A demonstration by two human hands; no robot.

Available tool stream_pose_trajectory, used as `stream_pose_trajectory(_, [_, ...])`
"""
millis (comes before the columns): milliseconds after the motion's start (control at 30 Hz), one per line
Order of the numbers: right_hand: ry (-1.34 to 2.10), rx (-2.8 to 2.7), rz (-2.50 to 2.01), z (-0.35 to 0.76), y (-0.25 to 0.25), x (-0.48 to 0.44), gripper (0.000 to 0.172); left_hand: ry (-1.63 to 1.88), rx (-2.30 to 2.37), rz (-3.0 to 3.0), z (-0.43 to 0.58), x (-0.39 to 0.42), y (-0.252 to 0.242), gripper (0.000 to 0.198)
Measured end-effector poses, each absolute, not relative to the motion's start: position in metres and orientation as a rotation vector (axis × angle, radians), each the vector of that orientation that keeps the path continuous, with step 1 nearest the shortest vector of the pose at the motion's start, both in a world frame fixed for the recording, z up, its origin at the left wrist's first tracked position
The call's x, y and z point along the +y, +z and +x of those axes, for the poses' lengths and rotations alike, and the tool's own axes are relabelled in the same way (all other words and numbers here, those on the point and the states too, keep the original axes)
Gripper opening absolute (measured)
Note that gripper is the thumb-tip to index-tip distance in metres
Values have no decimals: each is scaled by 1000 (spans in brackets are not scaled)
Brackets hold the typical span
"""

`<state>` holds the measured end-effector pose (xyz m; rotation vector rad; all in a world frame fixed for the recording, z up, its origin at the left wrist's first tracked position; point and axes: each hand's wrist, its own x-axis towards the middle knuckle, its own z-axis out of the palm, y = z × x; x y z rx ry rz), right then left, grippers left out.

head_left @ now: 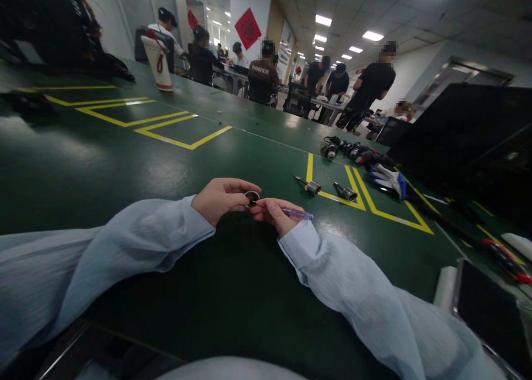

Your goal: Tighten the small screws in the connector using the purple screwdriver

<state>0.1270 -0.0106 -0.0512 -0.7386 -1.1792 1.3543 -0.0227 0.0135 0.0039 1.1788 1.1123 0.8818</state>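
Over the green table [137, 175], my left hand [220, 199] pinches a small round metal piece with a dark hollow [251, 195] between thumb and fingers. My right hand [274, 211] is closed around a slim translucent purple pen-like tool [298, 214]; its back end sticks out past the hand toward the wrist. The tool's front end meets the round piece, though the fingers partly hide the contact. To the right of my hands lie two metal cup-shaped bits with thin shanks, the nearer-left bit [312, 188] and the other bit [347, 192].
Yellow tape outlines [191, 147] mark the tabletop. A white cup [158, 64] stands at the back left. Power tools with cords [359, 154] and a blue-white glove [389, 180] lie to the right. A phone-like black slab [490, 313] is at right front. Several people work in the background.
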Motion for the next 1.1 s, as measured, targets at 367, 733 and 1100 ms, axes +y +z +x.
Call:
stream_pose_trajectory(367, [1409, -1125, -731, 131, -52, -7, 26, 887, 1077, 1098, -24, 13, 8, 34])
stream_pose_trajectory(733, [1190, -1216, -841, 126, -48, -13, 26, 940, 1093, 1303, -27, 19, -3, 34])
stream_pose_trajectory(1100, [846, -1524, -959, 123, -43, -24, 27, 982, 1162, 1391, -26, 19, -2, 26])
